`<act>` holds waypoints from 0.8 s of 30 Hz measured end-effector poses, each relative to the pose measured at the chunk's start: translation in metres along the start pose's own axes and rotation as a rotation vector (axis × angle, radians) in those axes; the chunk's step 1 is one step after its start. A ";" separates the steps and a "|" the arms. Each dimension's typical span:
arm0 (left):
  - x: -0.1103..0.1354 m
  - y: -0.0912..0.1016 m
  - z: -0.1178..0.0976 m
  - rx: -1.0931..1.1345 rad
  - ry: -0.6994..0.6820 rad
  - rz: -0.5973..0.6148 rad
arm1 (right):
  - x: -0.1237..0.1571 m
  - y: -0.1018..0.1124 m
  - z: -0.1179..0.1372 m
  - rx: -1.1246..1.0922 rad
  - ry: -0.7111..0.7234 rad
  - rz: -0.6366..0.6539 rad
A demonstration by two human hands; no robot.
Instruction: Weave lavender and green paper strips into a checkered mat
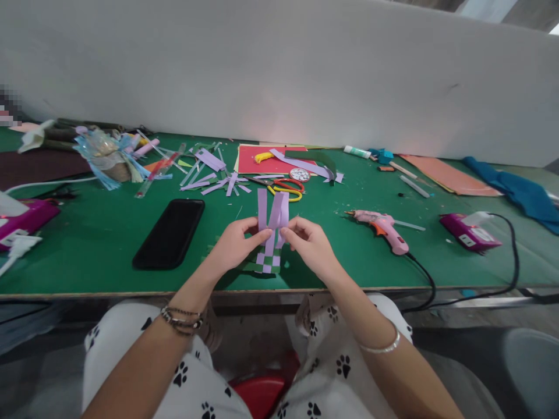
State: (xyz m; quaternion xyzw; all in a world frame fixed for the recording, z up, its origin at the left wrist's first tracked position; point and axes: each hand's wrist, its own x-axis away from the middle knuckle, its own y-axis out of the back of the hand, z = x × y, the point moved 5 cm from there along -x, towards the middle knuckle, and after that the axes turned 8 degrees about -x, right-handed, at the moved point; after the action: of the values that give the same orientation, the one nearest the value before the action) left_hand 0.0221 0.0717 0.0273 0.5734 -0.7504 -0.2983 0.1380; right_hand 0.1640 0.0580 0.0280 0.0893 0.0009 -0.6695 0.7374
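Between my hands stands a small piece of woven paper strips (268,260), checkered in purple and green at its lower end. Long purple strips rise loose from its top. My left hand (239,241) pinches the left side of the strips between thumb and fingers. On the other side, my right hand (307,241) pinches the right strips the same way. Both thumbs lie at about the same height, just above the checkered part. Behind the weave lie scissors (287,189) with red and yellow handles. Part of the weave's right edge is in shadow.
A black phone (169,234) lies to the left. On the right are a pink glue gun (381,227) and a purple power strip (470,231). Loose purple strips (213,180), a red sheet (248,160) and a blue cloth (515,192) lie farther back, before a white partition (279,70).
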 end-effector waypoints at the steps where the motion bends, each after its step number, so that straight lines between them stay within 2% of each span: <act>1: 0.000 0.000 0.001 0.014 0.005 0.002 | 0.000 0.001 0.000 0.000 0.002 -0.001; 7: -0.001 0.000 0.004 0.127 -0.003 0.039 | -0.001 0.001 0.002 -0.008 0.011 0.002; 13: -0.002 -0.003 0.007 0.138 -0.008 0.055 | -0.003 0.004 -0.001 -0.025 0.000 -0.021; 20: -0.001 0.003 0.007 0.103 0.031 -0.041 | -0.006 0.008 -0.007 -0.044 -0.017 -0.014; 24: -0.001 0.004 0.007 0.153 0.061 -0.093 | -0.006 0.007 -0.010 -0.017 -0.033 0.002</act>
State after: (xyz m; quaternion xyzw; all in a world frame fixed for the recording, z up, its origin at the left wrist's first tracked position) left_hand 0.0154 0.0749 0.0247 0.6254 -0.7389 -0.2288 0.1025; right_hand 0.1719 0.0662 0.0196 0.0722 -0.0056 -0.6702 0.7386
